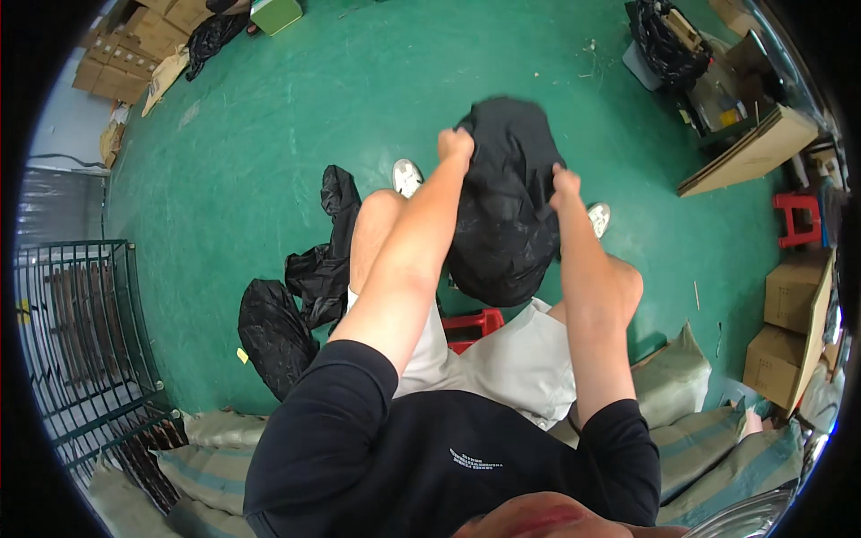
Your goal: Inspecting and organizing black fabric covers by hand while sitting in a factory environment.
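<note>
A bulky black bag [504, 202] of thin, creased material hangs between my knees, above the green floor. My left hand [456, 143] is closed on its upper left edge. On the right edge, a little lower, my right hand [565, 186] grips the same bag, slightly blurred. What the bag holds, if anything, is hidden. Beneath me shows part of a red plastic stool [473, 328]. Left of my legs lie a crumpled black bag [334, 242] and a fuller black bag [274, 336].
A dark metal rack [85, 332] stands at the left. Woven sacks [211, 471] lie behind me on both sides. To the right are cardboard boxes [776, 359], a small red stool [797, 220], a leaning cardboard sheet [749, 152] and a black-lined bin [668, 49]. Stacked cartons [148, 45] fill the far left.
</note>
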`<state>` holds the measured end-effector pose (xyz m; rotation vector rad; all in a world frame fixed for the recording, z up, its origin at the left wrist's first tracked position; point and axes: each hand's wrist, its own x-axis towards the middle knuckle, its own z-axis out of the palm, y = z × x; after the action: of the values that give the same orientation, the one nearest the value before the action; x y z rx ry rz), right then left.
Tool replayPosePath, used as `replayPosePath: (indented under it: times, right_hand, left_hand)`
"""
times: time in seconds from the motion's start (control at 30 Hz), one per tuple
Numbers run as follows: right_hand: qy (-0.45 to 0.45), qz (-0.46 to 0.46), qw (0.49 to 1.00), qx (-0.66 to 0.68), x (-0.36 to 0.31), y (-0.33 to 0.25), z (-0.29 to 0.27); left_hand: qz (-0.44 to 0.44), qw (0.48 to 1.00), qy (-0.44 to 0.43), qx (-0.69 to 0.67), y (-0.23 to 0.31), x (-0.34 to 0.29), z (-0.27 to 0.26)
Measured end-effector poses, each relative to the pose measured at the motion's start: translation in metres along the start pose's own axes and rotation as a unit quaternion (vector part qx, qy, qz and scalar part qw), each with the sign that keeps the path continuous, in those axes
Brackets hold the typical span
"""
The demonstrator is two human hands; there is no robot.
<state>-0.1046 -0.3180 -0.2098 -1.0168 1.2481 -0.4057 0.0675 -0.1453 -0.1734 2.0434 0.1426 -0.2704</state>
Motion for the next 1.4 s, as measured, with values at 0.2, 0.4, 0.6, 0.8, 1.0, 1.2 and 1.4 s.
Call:
replayPosePath:
  times: [0.2, 0.4, 0.6, 0.8, 1.0, 1.2, 1.4]
  right_hand:
    - [0.087, 0.037, 0.995, -0.043, -0.064, 0.072, 0.009]
    - [0.166, 0.014, 0.978, -0.128, -0.075, 0.1, -0.038]
    - [0.124, -0.046, 0.981, -0.141, -0.096, 0.11, -0.069]
    - [-0.013, 0.058, 0.997, -0.044, -0.147, 0.103, -0.049]
    - [0.016, -0.185, 0.983, -0.01, -0.131, 0.134, -0.04]
    - [0.114, -0.015, 0.978, -0.171, -0.176, 0.128, -0.02]
    - [0.189, -0.083, 0.925, -0.321, -0.165, 0.127, -0.041]
  left_hand:
    - [-0.1, 0.988, -0.035, -0.111, -0.098, -0.053, -0.013]
    - [-0.097, 0.994, -0.035, 0.04, -0.101, -0.091, -0.048]
    - [-0.008, 0.992, -0.037, 0.121, -0.115, -0.12, -0.076]
    - [-0.082, 0.956, -0.243, -0.14, -0.15, -0.136, -0.097]
    - [-0.116, 0.943, -0.203, -0.236, -0.153, -0.143, -0.09]
    - [-0.115, 0.975, -0.176, -0.075, -0.182, -0.148, -0.102]
    - [-0.034, 0.983, -0.182, 0.004, -0.162, -0.174, -0.099]
